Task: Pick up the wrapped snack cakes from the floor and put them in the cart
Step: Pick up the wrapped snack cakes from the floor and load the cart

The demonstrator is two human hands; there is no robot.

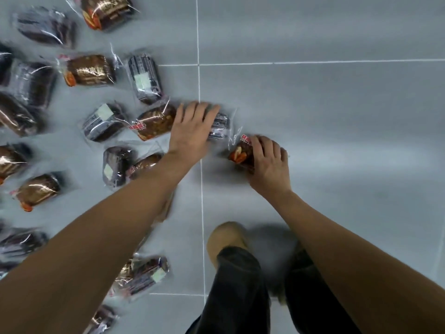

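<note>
We see the snack cakes (89,71) strewn across the left half of the frame on the grey tiled floor (313,92). They are brown loaves in clear, shiny wrappers, some face up with red and orange print, others turned over to a dark back with a pale label. At centre one dark-backed cake (220,126) lies flat beneath the fingers of the left hand (192,131). Just to its lower right, a red-printed cake (242,154) sits tilted in the grip of the right hand (269,162).

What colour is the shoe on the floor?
Tan: the shoe shows best in the head view.
</note>
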